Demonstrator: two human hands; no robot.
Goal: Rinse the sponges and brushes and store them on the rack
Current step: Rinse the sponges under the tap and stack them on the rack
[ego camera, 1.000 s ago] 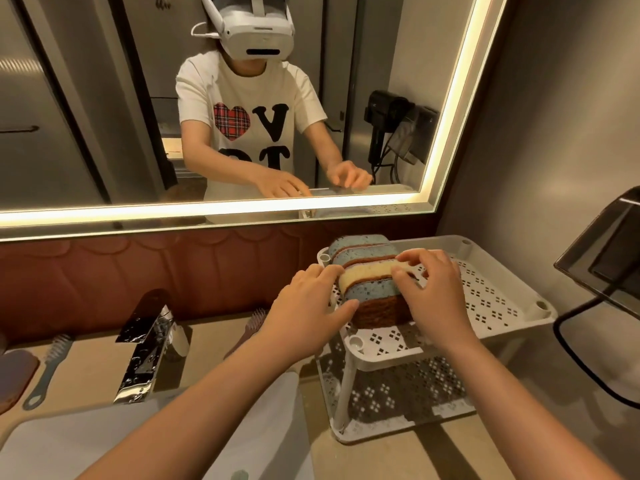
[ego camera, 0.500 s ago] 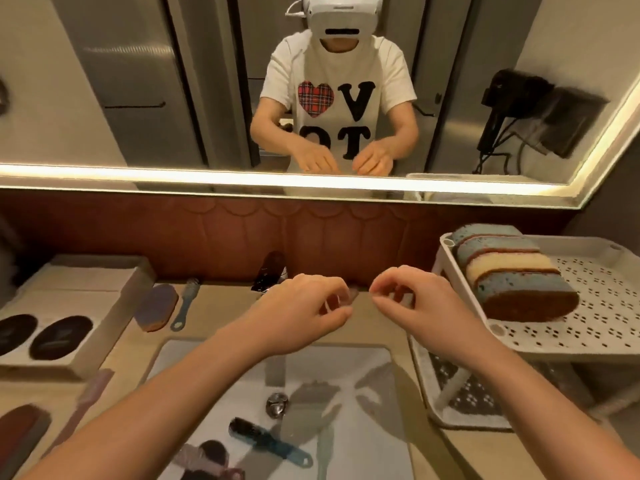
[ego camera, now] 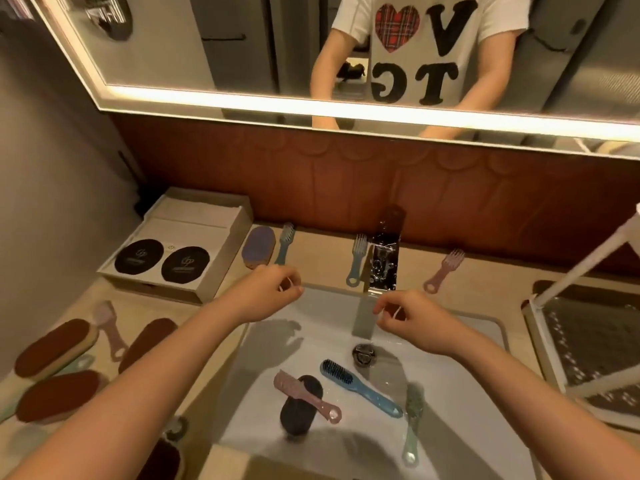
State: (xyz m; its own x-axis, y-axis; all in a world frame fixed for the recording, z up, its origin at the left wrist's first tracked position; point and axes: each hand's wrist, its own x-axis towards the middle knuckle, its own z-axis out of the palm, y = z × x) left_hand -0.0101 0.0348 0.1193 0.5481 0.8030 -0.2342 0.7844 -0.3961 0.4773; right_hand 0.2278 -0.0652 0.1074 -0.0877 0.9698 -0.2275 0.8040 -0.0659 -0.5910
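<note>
Both hands hover empty over the white sink (ego camera: 460, 344), fingers loosely curled: my left hand (ego camera: 266, 292) at its back left corner, my right hand (ego camera: 412, 318) just right of the chrome faucet (ego camera: 381, 263). In the basin lie a pink brush (ego camera: 304, 396) across a dark oval sponge (ego camera: 299, 407), a blue brush (ego camera: 356, 386) and a green brush (ego camera: 412, 420). Brown sponges (ego camera: 55, 348) and more brushes lie on the counter at the left. The white rack (ego camera: 550, 362) stands at the right edge; only its lower shelf shows.
A white box (ego camera: 194, 237) with two black round pads sits at the back left. A purple sponge (ego camera: 258, 251) and a teal brush (ego camera: 285, 242) lie beside it. A blue brush (ego camera: 356, 259) and a pink brush (ego camera: 445, 270) flank the faucet. Mirror above.
Both hands let go of the sponges stacked on the rack's top shelf and moved left over the sink. The view turned left and down; the stacked sponges are out of view.
</note>
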